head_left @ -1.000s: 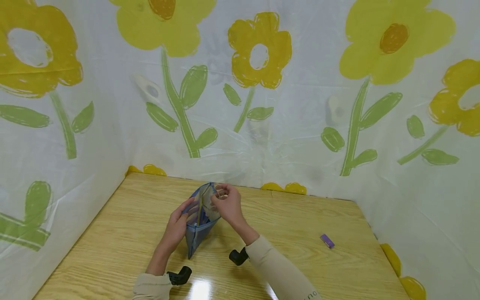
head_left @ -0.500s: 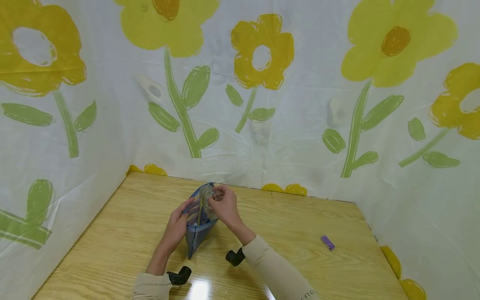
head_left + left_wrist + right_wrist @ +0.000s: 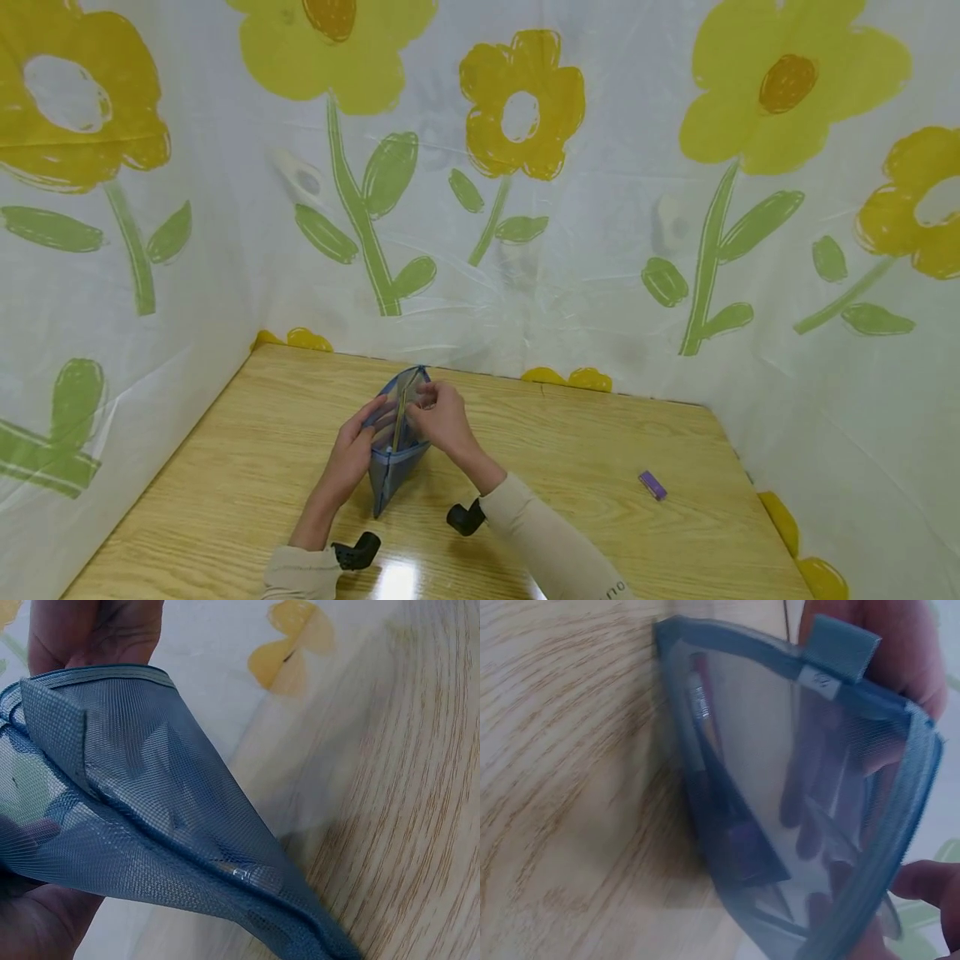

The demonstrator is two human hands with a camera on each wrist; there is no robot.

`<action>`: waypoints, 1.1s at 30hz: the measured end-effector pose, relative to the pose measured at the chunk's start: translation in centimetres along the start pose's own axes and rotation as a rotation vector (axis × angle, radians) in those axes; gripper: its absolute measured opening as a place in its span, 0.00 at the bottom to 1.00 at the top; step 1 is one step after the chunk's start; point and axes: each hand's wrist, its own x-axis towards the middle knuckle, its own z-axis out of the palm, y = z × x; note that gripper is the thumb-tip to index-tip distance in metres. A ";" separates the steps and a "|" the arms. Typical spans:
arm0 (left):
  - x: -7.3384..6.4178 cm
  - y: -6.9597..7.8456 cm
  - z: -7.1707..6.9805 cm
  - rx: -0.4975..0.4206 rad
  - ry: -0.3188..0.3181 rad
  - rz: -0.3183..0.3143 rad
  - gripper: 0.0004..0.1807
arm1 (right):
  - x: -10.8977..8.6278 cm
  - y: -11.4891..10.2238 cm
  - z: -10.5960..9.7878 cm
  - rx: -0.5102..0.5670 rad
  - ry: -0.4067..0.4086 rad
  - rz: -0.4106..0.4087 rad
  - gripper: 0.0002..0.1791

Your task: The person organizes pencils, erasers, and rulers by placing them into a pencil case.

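Observation:
A blue mesh zipper pouch (image 3: 393, 479) stands mouth up on the table in the head view, its lower corner pointing toward me. My left hand (image 3: 352, 454) grips its left side, fingers showing through the mesh. My right hand (image 3: 442, 425) is at the open mouth, its fingertips inside the rim. In the right wrist view a clear plastic piece (image 3: 890, 919) is pinched by the right thumb and fingers; its full shape is hidden. Through the mesh show a pencil with a metal ferrule (image 3: 700, 703) and a dark blue triangular thing (image 3: 742, 832).
A small purple block (image 3: 652, 485) lies on the wooden table (image 3: 570, 467) to the right. White curtains printed with yellow flowers (image 3: 517, 117) enclose the back and sides. Black camera mounts (image 3: 357, 552) sit at both wrists.
My right hand has moved left and slightly down, deeper into the pouch mouth, taking the clear piece with it. The left hand and pouch have stayed almost still.

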 end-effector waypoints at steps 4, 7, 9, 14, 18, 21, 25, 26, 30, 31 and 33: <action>0.0 0.0 0.0 0.006 0.004 -0.001 0.30 | -0.2 -0.3 -0.2 0.054 -0.061 0.065 0.21; 0.1 -0.1 0.1 -0.002 0.015 -0.008 0.30 | -0.4 -0.4 -0.4 0.083 -0.076 0.073 0.20; 0.1 -0.1 0.1 0.005 0.021 -0.006 0.30 | -0.6 -0.5 -0.5 0.101 -0.082 0.064 0.20; 0.2 0.0 0.1 0.020 0.017 0.003 0.30 | -1.1 -0.3 -1.2 0.100 -0.080 -0.030 0.19; 0.2 0.1 0.2 0.013 0.021 -0.003 0.30 | -1.6 0.5 -2.1 0.049 -0.056 -0.198 0.16; 0.2 0.2 0.3 0.019 0.029 -0.010 0.30 | -2.1 1.3 -2.9 0.093 -0.056 -0.242 0.16; 0.1 0.2 0.2 0.037 0.037 -0.014 0.30 | -3.3 2.6 -4.4 0.173 -0.058 -0.177 0.17; 0.1 0.2 0.2 0.041 0.037 -0.014 0.30 | -3.7 3.0 -4.9 0.174 -0.050 -0.164 0.17; 0.0 0.2 0.3 0.039 0.034 -0.017 0.29 | -5.1 4.8 -7.2 0.144 -0.001 -0.120 0.17; 0.0 0.2 0.3 0.036 0.033 -0.017 0.29 | -5.5 5.4 -7.9 0.128 0.014 -0.111 0.16; 0.1 0.2 0.3 0.032 0.035 -0.016 0.30 | -6.4 6.4 -9.3 0.106 0.040 -0.089 0.16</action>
